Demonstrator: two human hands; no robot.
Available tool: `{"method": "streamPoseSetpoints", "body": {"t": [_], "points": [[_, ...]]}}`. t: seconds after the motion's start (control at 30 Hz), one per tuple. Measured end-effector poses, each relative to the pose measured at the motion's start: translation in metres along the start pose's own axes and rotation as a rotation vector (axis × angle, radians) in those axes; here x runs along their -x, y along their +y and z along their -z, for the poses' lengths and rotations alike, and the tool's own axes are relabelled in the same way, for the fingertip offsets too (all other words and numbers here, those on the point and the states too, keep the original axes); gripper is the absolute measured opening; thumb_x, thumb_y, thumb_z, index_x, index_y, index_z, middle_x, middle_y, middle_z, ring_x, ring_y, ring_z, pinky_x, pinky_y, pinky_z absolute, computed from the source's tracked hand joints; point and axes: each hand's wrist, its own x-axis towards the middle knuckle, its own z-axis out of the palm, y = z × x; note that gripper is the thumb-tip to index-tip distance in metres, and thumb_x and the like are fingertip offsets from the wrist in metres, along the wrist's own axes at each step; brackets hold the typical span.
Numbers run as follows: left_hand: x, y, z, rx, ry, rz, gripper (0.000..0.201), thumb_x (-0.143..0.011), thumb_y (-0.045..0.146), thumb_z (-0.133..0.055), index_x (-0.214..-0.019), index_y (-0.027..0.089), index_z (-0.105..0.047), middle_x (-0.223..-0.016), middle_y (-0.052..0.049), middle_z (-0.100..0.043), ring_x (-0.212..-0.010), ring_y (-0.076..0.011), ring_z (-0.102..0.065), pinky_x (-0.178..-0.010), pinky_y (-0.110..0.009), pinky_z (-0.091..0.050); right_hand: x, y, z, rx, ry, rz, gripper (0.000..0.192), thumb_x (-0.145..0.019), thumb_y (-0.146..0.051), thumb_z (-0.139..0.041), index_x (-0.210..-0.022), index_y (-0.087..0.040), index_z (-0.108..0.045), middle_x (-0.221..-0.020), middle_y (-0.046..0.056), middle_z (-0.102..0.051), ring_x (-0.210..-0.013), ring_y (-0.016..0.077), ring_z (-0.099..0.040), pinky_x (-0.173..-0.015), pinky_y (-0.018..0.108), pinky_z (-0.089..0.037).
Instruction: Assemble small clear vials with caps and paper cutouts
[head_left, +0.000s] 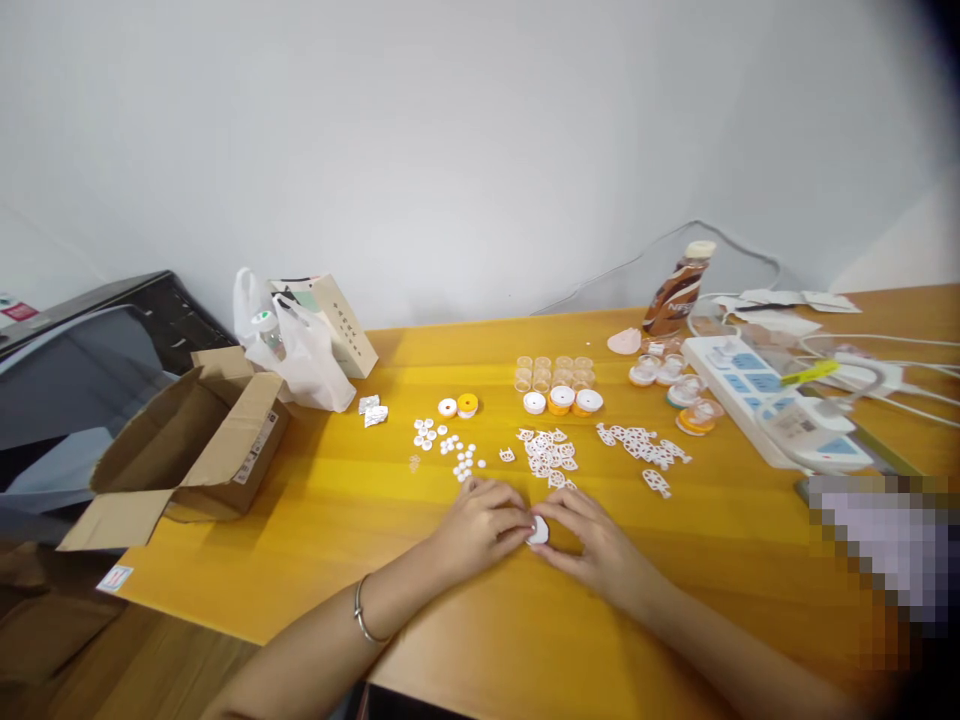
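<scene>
Low over the front of the table, a small white rounded part (538,532) sits between my hands. My left hand (484,522) pinches it from the left, a bracelet on that wrist. On its other side, the fingers and thumb of my right hand (592,545) close around its edge. Just beyond lie white openwork pieces (551,455), with a second group of them (637,445) to the right. Small white caps (465,460) are scattered ahead of my left hand. Farther back stand clear cups (555,372) and white-and-orange round pieces (562,402).
An open cardboard box (225,450) stands at the left, near a white plastic bag (307,360). At the right are a power strip (772,400) with cables, a brown drink bottle (679,290) and several assembled clear-topped pieces (697,415). Two small packets (373,412) lie left of centre.
</scene>
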Motion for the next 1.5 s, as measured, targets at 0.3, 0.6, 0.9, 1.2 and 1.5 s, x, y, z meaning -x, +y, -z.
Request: {"method": "streamPoseSetpoints", "body": {"t": [0.3,0.6,0.9,1.2,1.5], "points": [[-0.001,0.007,0.001,-0.004,0.141,-0.011,0.015,-0.083,0.028,-0.053,-0.085,0.022,-0.066,-0.088,-0.004,-0.065,-0.086,-0.0162,-0.054,-0.077,-0.034,-0.033,-0.001,0.001,-0.003,-0.347,0.007,-0.145,0.018,-0.075,-0.021,-0.06,-0.093,-0.023,-0.056,-0.081,0.002,-0.061,-0.075,0.0173,-0.06,-0.07,0.032,-0.05],[-0.013,0.022,0.026,-0.027,0.216,-0.04,0.017,-0.085,0.028,-0.05,-0.091,0.023,-0.066,-0.095,-0.003,-0.066,-0.087,-0.0157,-0.057,-0.081,-0.035,-0.034,-0.005,-0.011,0.001,-0.914,0.091,-0.326,0.03,-0.071,-0.032,-0.069,-0.095,-0.023,-0.054,-0.087,0.004,-0.068,-0.082,0.0175,-0.065,-0.078,0.034,-0.052],[-0.04,-0.034,0.078,0.074,-0.058,0.312,0.018,-0.082,0.02,-0.05,-0.093,0.016,-0.065,-0.094,-0.006,-0.066,-0.087,-0.0159,-0.059,-0.08,-0.026,-0.043,-0.012,-0.005,0.016,-0.843,0.333,-0.416,0.034,-0.063,-0.031,-0.075,-0.091,-0.021,-0.059,-0.087,0.005,-0.07,-0.081,0.0187,-0.066,-0.079,0.034,-0.053],[-0.056,-0.073,0.05,-0.025,-0.273,0.46,0.014,-0.068,0.021,-0.063,-0.079,0.014,-0.065,-0.077,-0.004,-0.066,-0.072,-0.0163,-0.06,-0.061,-0.022,-0.042,-0.019,-0.026,0.03,-0.808,0.367,-0.318,0.029,-0.063,-0.025,-0.075,-0.089,-0.023,-0.062,-0.081,0.001,-0.069,-0.073,0.0142,-0.064,-0.072,0.027,-0.054],[-0.059,-0.066,0.051,-0.151,-0.318,0.496,0.023,-0.067,0.004,-0.049,-0.083,0.013,-0.064,-0.081,-0.007,-0.066,-0.073,-0.0167,-0.059,-0.063,-0.024,-0.042,-0.055,-0.061,0.069,-0.81,0.355,-0.194,0.028,-0.064,-0.021,-0.075,-0.089,-0.024,-0.062,-0.08,0.0,-0.068,-0.072,0.0129,-0.064,-0.07,0.025,-0.054]]}}
